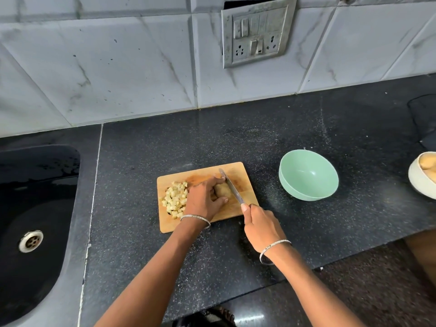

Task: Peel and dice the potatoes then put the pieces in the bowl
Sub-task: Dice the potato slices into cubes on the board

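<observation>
Potato (221, 191) is sitting about mid cutting board (238, 169), tucked under my left hand (203, 199), which is curled over it from the left with the fingers bent down on top to pin it. My right hand (259, 225) is wrapped round the handle of the knife (230, 185), down by the near right corner of the board. The blade runs away from me along the right end of the potato, tip pointing toward the wall. So this is a slicing step, I'd say. What makes it go well, imo: fingertips tucked back so the knuckles face the blade, not the nails; let the blade come straight down rather than sawing sideways; and get a flat face onto the board early so the thing stops rolling. Slices of even thickness mean even cubes later. The pile of diced pieces (175, 199) lies at the left end of the board, touching the back of my left hand, so I'd watch not to nudge them off the edge. The green bowl (280, 173) waits off to the right of the board, nothing in it yet.
</observation>
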Demonstrator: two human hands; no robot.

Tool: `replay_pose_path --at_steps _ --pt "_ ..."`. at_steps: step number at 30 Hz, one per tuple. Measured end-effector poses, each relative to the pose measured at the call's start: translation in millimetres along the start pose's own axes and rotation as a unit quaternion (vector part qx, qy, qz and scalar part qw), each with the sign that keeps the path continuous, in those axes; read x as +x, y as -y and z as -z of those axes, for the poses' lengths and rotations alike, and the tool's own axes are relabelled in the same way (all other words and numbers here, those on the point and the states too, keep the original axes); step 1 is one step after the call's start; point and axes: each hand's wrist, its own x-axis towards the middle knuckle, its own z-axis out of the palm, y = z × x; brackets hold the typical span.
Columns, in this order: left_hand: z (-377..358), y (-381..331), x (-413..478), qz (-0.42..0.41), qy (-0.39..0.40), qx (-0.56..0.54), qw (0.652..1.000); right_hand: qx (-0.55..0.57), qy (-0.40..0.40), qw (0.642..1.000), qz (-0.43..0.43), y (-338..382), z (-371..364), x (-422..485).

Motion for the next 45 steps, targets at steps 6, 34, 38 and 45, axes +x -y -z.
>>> replay_pose_path --at_steps 6,34,38,45 --pt "-2.2 2.6 1.2 0.024 0.006 -0.070 0.997 0.002 -0.005 1.000 -0.008 15.2 -5.2 2.5" --pt "-10.9 8.1 3.1 0.076 0.006 -0.127 0.989 -0.045 -0.016 0.999 -0.023 9.5 -15.3 -8.3" --pt "-5.4 4.7 2.5 0.086 0.025 -0.174 0.981 -0.063 -0.028 0.997 -0.024 14.0 -20.8 -1.2" --pt "0.4 -1.8 4.9 0.050 0.025 -0.020 0.998 -0.072 -0.043 0.996 -0.021 19.6 -26.6 11.3"
